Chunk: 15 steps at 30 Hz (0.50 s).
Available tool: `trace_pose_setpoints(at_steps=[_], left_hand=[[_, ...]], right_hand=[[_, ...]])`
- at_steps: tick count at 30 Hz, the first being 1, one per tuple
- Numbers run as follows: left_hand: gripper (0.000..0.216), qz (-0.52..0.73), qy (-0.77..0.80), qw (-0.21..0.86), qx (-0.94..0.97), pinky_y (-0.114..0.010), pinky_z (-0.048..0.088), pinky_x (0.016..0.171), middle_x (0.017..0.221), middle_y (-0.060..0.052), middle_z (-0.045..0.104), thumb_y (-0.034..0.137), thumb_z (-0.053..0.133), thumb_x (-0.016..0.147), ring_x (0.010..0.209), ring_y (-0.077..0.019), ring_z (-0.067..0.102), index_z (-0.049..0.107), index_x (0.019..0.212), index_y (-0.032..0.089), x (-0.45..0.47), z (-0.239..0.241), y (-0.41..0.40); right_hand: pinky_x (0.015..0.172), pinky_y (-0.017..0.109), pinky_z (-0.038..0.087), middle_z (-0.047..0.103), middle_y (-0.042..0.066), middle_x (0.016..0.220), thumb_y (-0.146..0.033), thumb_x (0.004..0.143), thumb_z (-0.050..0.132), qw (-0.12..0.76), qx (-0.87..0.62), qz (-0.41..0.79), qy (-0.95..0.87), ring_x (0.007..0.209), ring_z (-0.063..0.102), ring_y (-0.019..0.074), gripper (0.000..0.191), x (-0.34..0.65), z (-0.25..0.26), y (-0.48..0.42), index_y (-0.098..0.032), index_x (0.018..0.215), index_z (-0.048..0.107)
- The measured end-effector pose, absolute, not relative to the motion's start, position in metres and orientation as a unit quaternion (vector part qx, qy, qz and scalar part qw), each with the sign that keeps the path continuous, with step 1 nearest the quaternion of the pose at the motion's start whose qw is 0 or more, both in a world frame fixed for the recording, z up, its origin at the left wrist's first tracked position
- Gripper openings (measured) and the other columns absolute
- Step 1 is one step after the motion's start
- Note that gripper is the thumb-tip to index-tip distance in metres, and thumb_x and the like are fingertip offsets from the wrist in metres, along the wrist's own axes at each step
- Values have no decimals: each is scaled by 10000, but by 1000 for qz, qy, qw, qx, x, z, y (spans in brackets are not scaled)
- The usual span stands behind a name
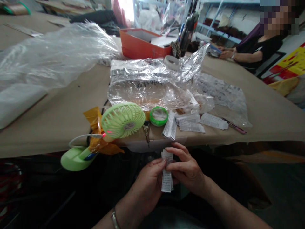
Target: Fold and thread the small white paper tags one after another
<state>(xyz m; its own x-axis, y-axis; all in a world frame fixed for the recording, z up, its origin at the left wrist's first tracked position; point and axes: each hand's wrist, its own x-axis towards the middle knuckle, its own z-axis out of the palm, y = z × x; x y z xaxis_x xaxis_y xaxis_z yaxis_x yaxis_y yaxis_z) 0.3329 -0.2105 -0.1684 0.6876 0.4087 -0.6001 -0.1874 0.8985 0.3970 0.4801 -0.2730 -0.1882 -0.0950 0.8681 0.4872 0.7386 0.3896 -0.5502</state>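
Below the table's front edge, my left hand (147, 184) and my right hand (187, 170) both pinch a small stack of narrow white printed paper labels (166, 176), held upright between them. More stacks of the same labels (190, 124) lie on the brown table just above my hands, beside a green-rimmed round tin (159, 115). A light green handheld fan (122, 120) with a red light is taped at the table edge, left of my hands.
Crumpled clear plastic bags (152, 86) cover the table's middle; a larger plastic sheet (54, 54) lies at left. An orange box (140, 43) and a tape roll (172, 62) sit farther back. Another person (257, 47) sits at the far right corner.
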Motion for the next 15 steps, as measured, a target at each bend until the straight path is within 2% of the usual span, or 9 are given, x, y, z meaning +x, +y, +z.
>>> trace_pose_setpoints(at_steps=[4, 9, 12, 15], left_hand=[[210, 164, 332, 914, 167, -262, 467, 578, 711, -60, 669, 309, 622, 806, 621, -151, 612, 670, 835, 107, 331, -169, -211], [153, 197, 337, 906, 163, -205, 444, 564, 704, -28, 662, 266, 687, 761, 608, -105, 595, 670, 814, 124, 330, -174, -213], [179, 188, 340, 904, 178, -218, 466, 585, 712, -34, 664, 292, 652, 798, 611, -109, 607, 663, 853, 122, 328, -173, -212], [239, 151, 339, 906, 204, -268, 498, 602, 698, -37, 654, 345, 598, 836, 610, -140, 626, 645, 903, 121, 323, -168, -212]], right_hand=[[1032, 447, 398, 530, 85, 1278, -194, 874, 523, 387, -549, 114, -732, 1276, 393, 257, 163, 478, -188, -272, -211, 842, 681], [1028, 455, 399, 519, 80, 1297, -142, 851, 540, 401, -537, 144, -728, 1274, 407, 260, 168, 475, -188, -275, -227, 925, 665], [996, 414, 437, 508, 86, 1297, -107, 842, 541, 448, -539, 186, -689, 1220, 476, 239, 284, 475, -185, -279, -247, 1078, 615], [900, 326, 494, 563, 69, 1180, -108, 860, 522, 506, -565, 220, -613, 1087, 569, 188, 287, 476, -181, -280, -257, 1094, 594]])
